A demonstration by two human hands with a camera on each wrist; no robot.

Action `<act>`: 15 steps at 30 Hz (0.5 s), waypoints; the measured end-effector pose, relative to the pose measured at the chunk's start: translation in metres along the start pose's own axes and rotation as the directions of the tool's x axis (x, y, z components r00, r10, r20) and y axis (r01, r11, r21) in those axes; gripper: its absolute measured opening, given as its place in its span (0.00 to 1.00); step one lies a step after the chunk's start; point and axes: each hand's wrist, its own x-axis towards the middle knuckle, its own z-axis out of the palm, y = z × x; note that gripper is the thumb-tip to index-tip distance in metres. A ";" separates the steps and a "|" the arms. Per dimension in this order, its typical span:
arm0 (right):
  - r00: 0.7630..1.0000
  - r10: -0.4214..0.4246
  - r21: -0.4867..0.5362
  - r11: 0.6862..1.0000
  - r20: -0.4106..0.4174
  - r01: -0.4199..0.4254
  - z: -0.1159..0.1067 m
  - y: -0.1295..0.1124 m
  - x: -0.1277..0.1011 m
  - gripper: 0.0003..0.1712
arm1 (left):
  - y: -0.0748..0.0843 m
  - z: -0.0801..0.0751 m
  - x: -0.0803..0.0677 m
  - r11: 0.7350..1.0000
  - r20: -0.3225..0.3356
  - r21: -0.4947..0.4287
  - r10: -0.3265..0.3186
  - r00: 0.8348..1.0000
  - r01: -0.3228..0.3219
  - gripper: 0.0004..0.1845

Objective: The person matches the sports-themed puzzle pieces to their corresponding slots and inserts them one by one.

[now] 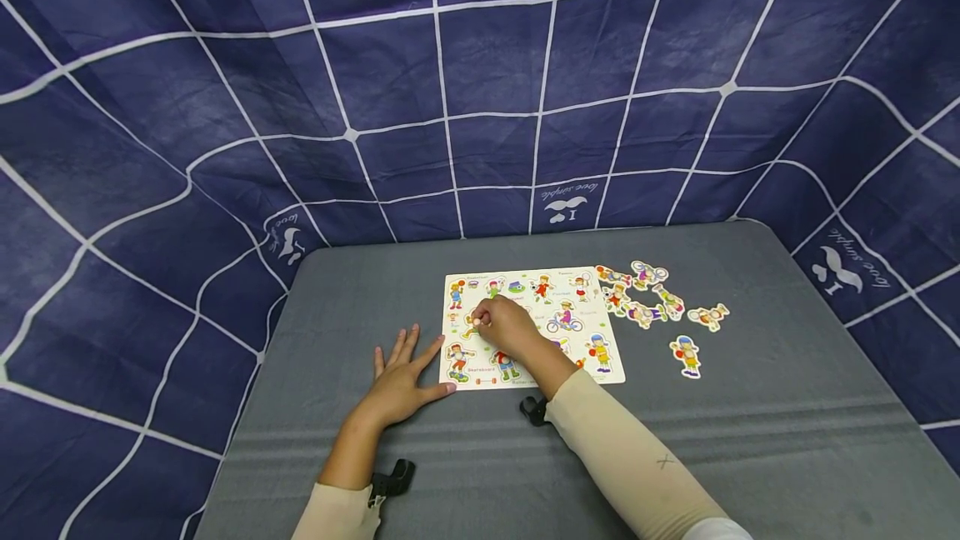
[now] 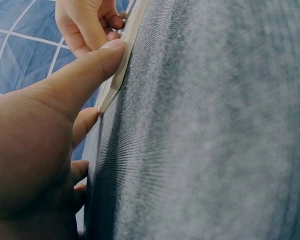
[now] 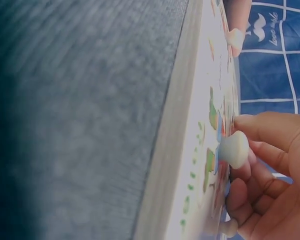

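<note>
A wooden peg-puzzle board (image 1: 465, 384) printed with sports figures lies on the table. My right hand (image 1: 510, 327) reaches over its left half, thumb and fingertips pinching a puzzle piece (image 1: 469, 332) at the left of the middle row. In the right wrist view, the curled fingers (image 3: 260, 187) hide what they pinch, behind a round wooden knob (image 3: 235, 149) on another piece. My left hand (image 1: 401, 386) rests with spread fingers on the table at the board's left edge. Its thumb (image 2: 112, 55) touches the edge near the front left corner.
Several loose figure pieces (image 1: 645, 313) lie in a cluster right of the board. A single piece (image 1: 686, 356) lies nearer the front, another (image 1: 708, 317) farther right. Grey cloth covers the table (image 1: 750, 440); a blue curtain with white lines (image 1: 495, 73) surrounds it behind and at the sides.
</note>
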 end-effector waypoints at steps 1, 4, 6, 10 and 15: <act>1.000 -0.002 -0.001 1.000 -0.003 0.002 0.000 0.000 -0.001 0.05 | 0.000 0.000 0.000 1.000 0.000 -0.001 0.001 1.000 -0.001 0.47; 1.000 -0.007 0.013 1.000 -0.021 0.007 -0.002 -0.001 -0.004 0.06 | 0.000 0.000 0.000 1.000 -0.002 -0.002 0.002 1.000 -0.002 0.46; 0.999 -0.007 0.030 1.000 -0.038 0.009 -0.003 -0.002 -0.006 0.07 | 0.000 0.000 0.000 1.000 -0.003 -0.001 0.002 1.000 -0.002 0.46; 0.997 -0.020 0.089 0.996 -0.072 0.026 -0.005 -0.002 -0.011 0.08 | 0.001 0.000 0.000 1.000 -0.005 0.006 -0.002 1.000 0.002 0.46; 0.990 -0.035 0.150 0.987 -0.133 0.055 -0.012 0.001 -0.018 0.08 | 0.001 0.000 0.000 1.000 -0.003 0.006 0.002 1.000 -0.002 0.46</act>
